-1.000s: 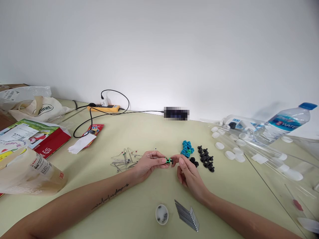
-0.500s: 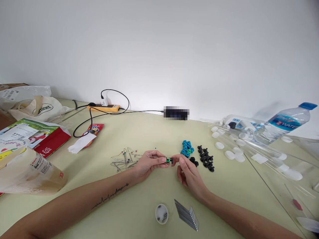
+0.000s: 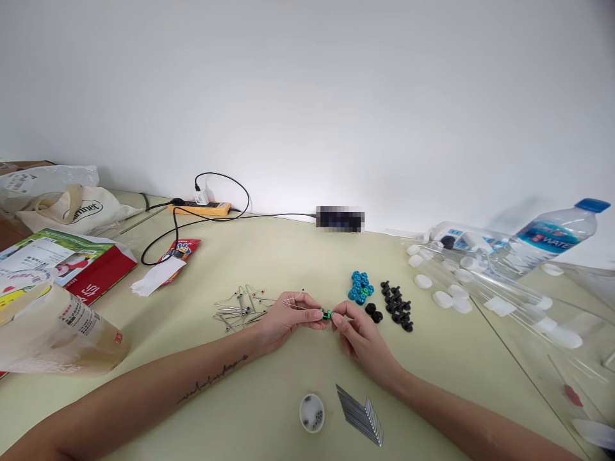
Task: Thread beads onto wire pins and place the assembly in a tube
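My left hand (image 3: pixel 294 315) pinches a small green-and-black fitting (image 3: pixel 326 314) between thumb and fingers. A thin wire with a dark bead at its tip (image 3: pixel 302 291) sticks up from the same hand. My right hand (image 3: pixel 360 330) is closed at the fitting's black end, thumb and forefinger pressed together there; the fingers partly hide that end. Right of the hands lie blue knobbed pieces (image 3: pixel 356 294), a few round black caps (image 3: pixel 377 316) and several black stemmed pieces (image 3: pixel 398 306). Bead-tipped metal pins (image 3: pixel 235 310) are piled behind my left wrist.
Nearer me stand a small white cup (image 3: pixel 306 422) with tiny metal parts and a row of L-shaped metal keys (image 3: pixel 358 415). At left are a drink cup (image 3: pixel 91 333), a red box (image 3: pixel 108 272) and an orange power strip (image 3: pixel 218 209). Clear tubes and a water bottle (image 3: pixel 548 237) lie right.
My right thumb and forefinger have come together on the fitting's black end, with the right hand moved slightly left. The fitting and left fingertips have shifted slightly toward me.
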A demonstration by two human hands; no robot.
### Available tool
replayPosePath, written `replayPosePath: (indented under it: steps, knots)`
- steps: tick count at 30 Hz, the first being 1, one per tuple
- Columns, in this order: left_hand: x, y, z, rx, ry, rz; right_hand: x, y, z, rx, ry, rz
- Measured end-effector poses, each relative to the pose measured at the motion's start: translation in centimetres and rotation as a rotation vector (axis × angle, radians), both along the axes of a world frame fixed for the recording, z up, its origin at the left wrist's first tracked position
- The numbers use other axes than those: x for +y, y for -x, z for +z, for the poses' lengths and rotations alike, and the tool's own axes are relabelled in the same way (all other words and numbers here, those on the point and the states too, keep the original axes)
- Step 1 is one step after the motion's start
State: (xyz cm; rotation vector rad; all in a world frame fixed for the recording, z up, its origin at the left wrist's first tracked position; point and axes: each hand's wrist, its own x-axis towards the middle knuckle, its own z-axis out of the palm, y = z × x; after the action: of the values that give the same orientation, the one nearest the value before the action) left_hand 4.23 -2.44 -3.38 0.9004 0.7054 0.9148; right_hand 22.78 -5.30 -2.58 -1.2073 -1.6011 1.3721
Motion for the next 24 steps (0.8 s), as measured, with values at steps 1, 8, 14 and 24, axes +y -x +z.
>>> replayPosePath:
  steps: [1,8,14,24]
  knots:
    - [0.00,0.02,0.02,-0.006,0.007,0.004,-0.02,0.01,0.00,0.019,0.006,-0.004]
    - [-0.03,0.11,-0.09,-0.004,0.000,-0.019,0.01,-0.06,-0.03,0.001,-0.013,0.008]
    - [0.10,0.14,-0.06,-0.014,0.010,-0.022,0.06,-0.11,-0.19,0.014,0.006,0.012]
    - [0.20,0.17,-0.27,-0.008,-0.014,-0.050,0.08,-0.13,-0.06,-0.030,-0.013,0.028]
